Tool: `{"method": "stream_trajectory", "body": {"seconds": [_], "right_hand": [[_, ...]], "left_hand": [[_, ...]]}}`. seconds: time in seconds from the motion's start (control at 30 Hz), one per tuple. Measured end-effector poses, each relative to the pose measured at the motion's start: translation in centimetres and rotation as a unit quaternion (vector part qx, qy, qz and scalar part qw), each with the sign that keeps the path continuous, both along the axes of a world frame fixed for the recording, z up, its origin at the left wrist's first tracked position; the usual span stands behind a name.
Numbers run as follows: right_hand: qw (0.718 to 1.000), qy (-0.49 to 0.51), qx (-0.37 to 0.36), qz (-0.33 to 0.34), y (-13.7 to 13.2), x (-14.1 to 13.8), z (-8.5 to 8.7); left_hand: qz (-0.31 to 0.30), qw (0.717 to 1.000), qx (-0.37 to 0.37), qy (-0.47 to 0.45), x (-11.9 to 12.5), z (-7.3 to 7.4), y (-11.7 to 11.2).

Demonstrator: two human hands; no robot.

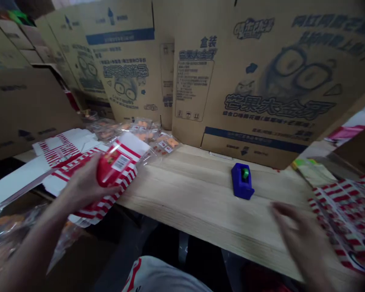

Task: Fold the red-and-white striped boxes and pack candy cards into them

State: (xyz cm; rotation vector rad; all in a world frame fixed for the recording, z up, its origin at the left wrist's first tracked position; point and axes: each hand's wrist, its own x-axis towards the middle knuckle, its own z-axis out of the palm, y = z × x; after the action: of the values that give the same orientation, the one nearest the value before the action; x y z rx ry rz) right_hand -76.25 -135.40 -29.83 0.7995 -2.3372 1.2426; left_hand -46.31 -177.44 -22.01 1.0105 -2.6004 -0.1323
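Your left hand [86,182] clamps a red-and-white striped card box [120,168] over the near edge of the pale wooden surface [200,194]. Your open right hand [301,231], well apart, is blurred beside a stack of flat striped cartons [343,215]. The box should be light and easily creased; hold it by its flat faces.

The right hand [301,231] is a blur, moving too fast to read! The left hand [88,182] covers part of the striped box [118,162], and those striped cartons [346,219] run off the right edge.
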Motion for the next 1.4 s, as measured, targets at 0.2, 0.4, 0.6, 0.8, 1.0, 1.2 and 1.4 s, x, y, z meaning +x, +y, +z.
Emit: {"method": "stream_trajectory", "body": {"seconds": [0.2,0.4,0.6,0.8,1.0,1.2,1.4], "right_hand": [[0.804,-0.409,-0.179,0.392,-15.1,8.2,-1.7],[0.816,-0.423,-0.223,0.324,-13.4,7.9,-2.0],[0.878,-0.365,-0.137,0.277,-10.0,5.6,-3.6],[0.895,-0.34,-0.172,0.231,-9.1,3.2,-4.3],[0.878,-0.383,-0.159,0.237,-8.6,2.7,-5.5],[0.806,-0.476,-0.102,0.336,-7.6,5.6,-7.8],[0.895,-0.361,-0.174,0.197,-7.3,4.9,-8.4]], "left_hand": [[-0.205,0.959,0.133,0.143,-7.2,-5.3,10.0],[-0.219,0.872,0.361,0.249,-10.6,-8.4,12.8],[-0.154,0.658,0.673,0.302,-12.0,-10.3,13.3],[-0.181,0.643,0.698,0.257,-11.0,-13.0,15.4],[-0.205,0.64,0.69,0.27,-10.6,-13.7,15.1],[-0.247,0.611,0.653,0.372,-13.0,-13.7,13.7],[-0.232,0.607,0.677,0.346,-13.0,-15.4,14.2]]}}
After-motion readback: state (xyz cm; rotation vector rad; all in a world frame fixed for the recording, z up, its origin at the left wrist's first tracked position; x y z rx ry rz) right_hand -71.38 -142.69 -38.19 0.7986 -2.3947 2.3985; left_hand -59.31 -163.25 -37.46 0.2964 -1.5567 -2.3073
